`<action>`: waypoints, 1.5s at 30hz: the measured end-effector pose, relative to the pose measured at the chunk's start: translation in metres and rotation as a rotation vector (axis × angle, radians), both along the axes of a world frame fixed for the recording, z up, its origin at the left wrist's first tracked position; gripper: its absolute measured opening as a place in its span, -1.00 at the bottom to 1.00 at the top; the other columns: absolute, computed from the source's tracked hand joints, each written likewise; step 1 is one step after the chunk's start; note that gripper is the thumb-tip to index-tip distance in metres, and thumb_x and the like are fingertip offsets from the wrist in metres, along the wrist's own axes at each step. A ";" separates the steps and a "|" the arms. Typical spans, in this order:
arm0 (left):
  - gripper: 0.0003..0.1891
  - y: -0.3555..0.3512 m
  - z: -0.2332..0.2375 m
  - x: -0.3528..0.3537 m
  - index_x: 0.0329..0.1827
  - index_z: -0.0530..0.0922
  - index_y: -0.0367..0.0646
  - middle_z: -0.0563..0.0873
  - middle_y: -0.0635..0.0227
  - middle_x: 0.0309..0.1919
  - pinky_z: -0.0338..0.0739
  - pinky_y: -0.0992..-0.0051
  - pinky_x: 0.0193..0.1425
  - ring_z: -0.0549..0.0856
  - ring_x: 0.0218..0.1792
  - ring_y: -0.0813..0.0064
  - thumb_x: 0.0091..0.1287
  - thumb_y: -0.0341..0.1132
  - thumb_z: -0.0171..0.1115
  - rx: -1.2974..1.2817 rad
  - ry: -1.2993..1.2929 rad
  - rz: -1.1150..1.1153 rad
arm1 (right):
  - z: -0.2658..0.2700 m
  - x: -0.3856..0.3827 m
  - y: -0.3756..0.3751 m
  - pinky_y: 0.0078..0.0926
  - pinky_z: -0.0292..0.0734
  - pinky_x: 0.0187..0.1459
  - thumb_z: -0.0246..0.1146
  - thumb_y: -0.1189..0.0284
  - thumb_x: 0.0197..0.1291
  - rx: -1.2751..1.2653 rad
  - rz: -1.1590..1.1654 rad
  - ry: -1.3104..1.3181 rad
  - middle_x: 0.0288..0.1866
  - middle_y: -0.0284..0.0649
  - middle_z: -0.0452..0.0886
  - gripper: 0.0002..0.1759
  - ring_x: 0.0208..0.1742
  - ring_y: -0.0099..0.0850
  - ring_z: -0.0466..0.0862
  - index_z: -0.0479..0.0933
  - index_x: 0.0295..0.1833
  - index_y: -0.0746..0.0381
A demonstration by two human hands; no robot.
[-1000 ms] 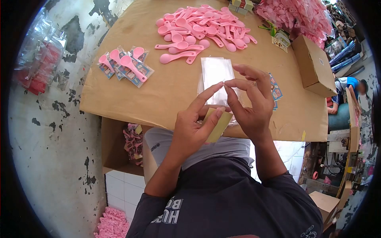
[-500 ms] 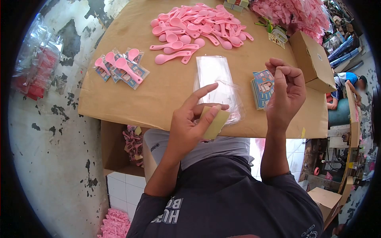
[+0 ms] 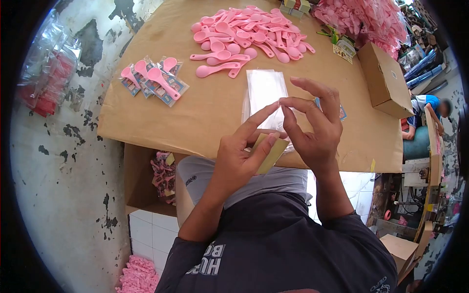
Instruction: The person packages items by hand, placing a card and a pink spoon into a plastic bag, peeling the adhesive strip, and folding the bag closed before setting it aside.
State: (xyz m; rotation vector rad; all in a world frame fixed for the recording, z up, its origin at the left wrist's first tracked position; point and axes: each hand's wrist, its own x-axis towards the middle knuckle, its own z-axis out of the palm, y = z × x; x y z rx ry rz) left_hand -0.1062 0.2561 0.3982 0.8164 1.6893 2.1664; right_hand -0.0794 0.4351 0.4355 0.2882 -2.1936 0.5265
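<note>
My left hand (image 3: 237, 158) presses a yellowish card strip (image 3: 270, 152) under its thumb, and its forefinger points up. My right hand (image 3: 315, 132) pinches thumb and forefinger together at that fingertip, on what looks like a thin edge of clear film (image 3: 279, 103). Both hands hover over the near edge of the brown table (image 3: 205, 117). A stack of clear bags (image 3: 264, 88) lies just beyond the fingers. Printed cards (image 3: 342, 113) peek out behind my right hand.
Loose pink spoons (image 3: 249, 34) are heaped at the far middle, and bagged spoons (image 3: 155, 80) lie at the left. A cardboard box (image 3: 386, 80) stands at the right edge. An open box (image 3: 163, 176) with pink packs sits under the table. Another person (image 3: 430, 105) is at the far right.
Half a second ago my right hand was off to the right above the printed cards. It has come back left and now meets my left forefinger. The left hand has barely moved.
</note>
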 end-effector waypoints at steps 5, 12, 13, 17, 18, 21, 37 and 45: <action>-0.45 -0.003 0.000 -0.001 0.61 0.43 -0.10 0.90 0.20 -0.18 0.60 0.61 -0.01 0.78 -0.12 0.69 0.56 -0.40 0.26 -0.085 0.004 -0.040 | 0.002 0.001 -0.002 -0.25 0.55 0.13 0.45 0.62 0.03 -0.042 -0.008 0.006 0.14 -0.19 0.74 -0.80 0.15 -0.17 0.65 0.73 -0.18 0.23; -0.48 -0.005 0.010 -0.001 0.58 0.39 -0.24 0.87 0.07 -0.02 0.66 0.61 0.00 0.79 -0.06 0.61 0.59 -0.41 0.23 -0.158 -0.073 -0.126 | -0.008 0.001 0.019 -0.28 0.62 0.20 0.33 0.74 0.15 -0.472 0.007 0.091 0.08 -0.01 0.75 -0.74 0.12 -0.21 0.74 0.64 -0.04 0.30; -0.50 -0.003 0.006 0.000 0.56 0.40 -0.26 0.86 0.04 0.00 0.67 0.59 0.01 0.79 -0.05 0.59 0.60 -0.40 0.22 -0.083 -0.136 -0.098 | -0.011 -0.002 0.025 -0.24 0.66 0.17 0.23 0.75 0.29 -0.645 0.089 0.137 0.08 0.05 0.74 -0.80 0.07 -0.24 0.75 0.56 -0.01 0.34; -0.62 0.000 0.010 -0.001 0.41 0.48 -0.34 0.83 -0.05 0.06 0.71 0.53 0.04 0.82 -0.01 0.48 0.60 -0.40 0.21 0.082 -0.273 0.023 | -0.002 0.003 0.041 -0.34 0.66 0.09 0.05 0.75 0.42 -1.116 0.276 0.233 0.02 0.02 0.71 -0.87 -0.05 -0.31 0.75 0.46 -0.09 0.34; -0.62 0.002 0.010 -0.002 0.41 0.48 -0.34 0.83 -0.05 0.06 0.71 0.53 0.04 0.82 -0.01 0.48 0.60 -0.40 0.21 0.081 -0.273 0.020 | -0.007 0.008 0.047 -0.34 0.66 0.09 0.05 0.75 0.42 -1.116 0.273 0.234 0.02 0.02 0.71 -0.87 -0.05 -0.31 0.75 0.46 -0.09 0.34; -0.74 0.006 0.010 -0.005 0.21 0.54 -0.41 0.79 -0.09 0.14 0.74 0.42 0.15 0.81 0.08 0.38 0.59 -0.41 0.23 0.152 -0.302 0.109 | -0.015 0.021 0.048 -0.54 0.61 -0.05 0.08 0.71 0.46 -1.124 0.535 0.012 -0.10 -0.10 0.68 -0.90 -0.18 -0.45 0.69 0.49 -0.07 0.34; -0.75 -0.007 0.001 -0.008 0.20 0.63 -0.35 0.84 0.13 0.00 0.68 0.52 0.13 0.79 0.01 0.51 0.56 -0.43 0.30 0.160 -0.271 0.135 | -0.013 0.019 0.001 -0.72 0.51 -0.17 0.30 0.50 0.52 -1.011 0.408 -0.602 -0.13 -0.35 0.72 -0.84 -0.18 -0.71 0.65 0.66 0.09 0.34; -0.84 -0.015 -0.002 -0.008 0.11 0.68 -0.32 0.85 0.21 -0.08 0.66 0.59 -0.01 0.79 -0.10 0.60 0.57 -0.48 0.25 0.211 -0.117 0.146 | -0.016 0.015 0.000 -0.75 0.36 -0.34 0.23 0.54 0.54 -1.039 0.522 -0.517 -0.17 -0.38 0.69 -0.87 -0.35 -0.76 0.51 0.68 0.00 0.32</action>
